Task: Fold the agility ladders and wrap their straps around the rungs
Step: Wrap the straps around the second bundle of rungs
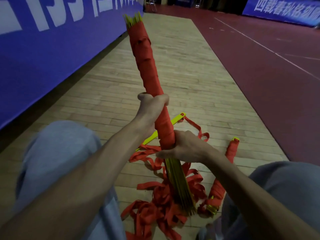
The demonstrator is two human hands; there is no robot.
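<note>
A bundle of yellow rungs (pixel 178 181) stands tilted in front of me, its upper length wound in red strap (pixel 147 66), with yellow tips showing at the top. My left hand (pixel 152 104) grips the wrapped bundle at mid-height. My right hand (pixel 183 146) grips it lower, at the bottom edge of the wrapping. Loose red straps (pixel 155 210) lie heaped on the floor round the bundle's foot. A single yellow rung (pixel 166 129) with strap attached lies behind the bundle.
A second strap-wrapped ladder bundle (pixel 223 172) lies on the wooden floor (pixel 181 70) to the right. My knees in light blue trousers (pixel 57 153) frame the scene. A blue banner wall (pixel 52 49) runs along the left; dark red court (pixel 268 75) lies to the right.
</note>
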